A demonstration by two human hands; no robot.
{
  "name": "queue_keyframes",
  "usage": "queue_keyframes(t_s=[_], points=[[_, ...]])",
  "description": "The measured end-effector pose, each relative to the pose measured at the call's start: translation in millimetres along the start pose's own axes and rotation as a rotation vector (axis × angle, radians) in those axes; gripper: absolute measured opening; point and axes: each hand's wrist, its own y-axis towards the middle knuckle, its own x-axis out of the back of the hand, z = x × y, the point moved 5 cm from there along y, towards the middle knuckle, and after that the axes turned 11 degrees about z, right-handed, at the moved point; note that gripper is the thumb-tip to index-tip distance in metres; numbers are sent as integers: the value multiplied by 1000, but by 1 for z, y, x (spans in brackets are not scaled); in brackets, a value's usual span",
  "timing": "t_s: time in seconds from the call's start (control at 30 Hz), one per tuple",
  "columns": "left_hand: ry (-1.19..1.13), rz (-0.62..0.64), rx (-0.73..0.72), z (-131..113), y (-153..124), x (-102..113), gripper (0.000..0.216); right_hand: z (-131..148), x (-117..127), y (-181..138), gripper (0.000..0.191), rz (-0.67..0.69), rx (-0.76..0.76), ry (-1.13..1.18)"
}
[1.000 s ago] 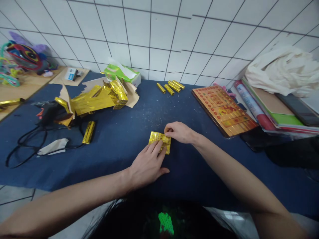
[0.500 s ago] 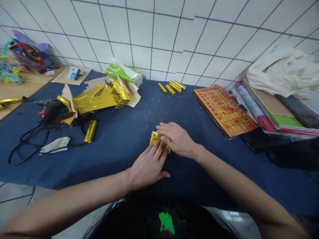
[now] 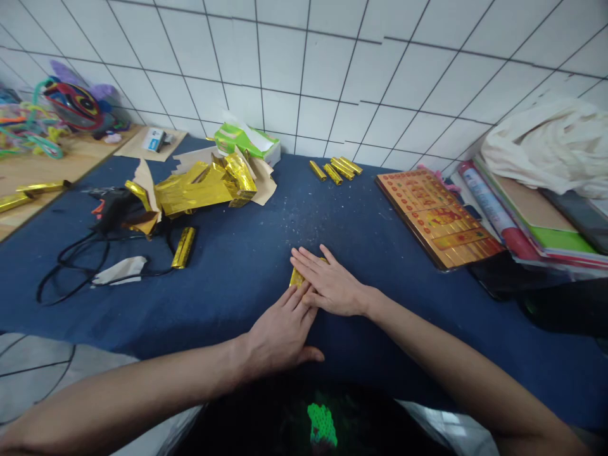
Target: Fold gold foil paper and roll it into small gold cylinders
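Note:
Under both hands, a piece of shiny gold foil (image 3: 296, 278) lies on the blue cloth, mostly covered by my fingers. My right hand (image 3: 335, 282) is spread flat across its top, palm down, thumb resting by the left fingertips. From the near side, my left hand (image 3: 282, 329) presses its outstretched fingertips on the foil's lower edge, its thumb apart on the cloth. Several small gold foil rolls (image 3: 340, 168) lie close to the wall. A thicker gold roll (image 3: 183, 247) sits to the left, beside a black cable.
Crumpled gold foil and torn paper (image 3: 194, 193) lie back left, with a black glue gun (image 3: 114, 206) and its cable. A green tissue box (image 3: 249, 140) stands by the wall. On the right are a gold-orange printed box (image 3: 439, 218), notebooks (image 3: 536, 212) and white cloth (image 3: 546, 142).
My right hand has flattened and spread its fingers over the gold foil, covering more of it. My left hand stays nearly in place. The whole view has shifted slightly.

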Motion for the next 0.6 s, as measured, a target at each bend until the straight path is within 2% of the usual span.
queue_keyframes(t_s=[0.27, 0.43, 0.6], points=[[-3, -26, -3, 0, -1, -1, 89, -3, 7, 2, 71, -1, -27, 70], [17, -49, 5, 1, -2, -1, 91, -14, 11, 19, 71, -67, -177, -68], [37, -45, -2, 1, -2, -3, 88, -31, 10, 33, 67, -91, -257, -140]])
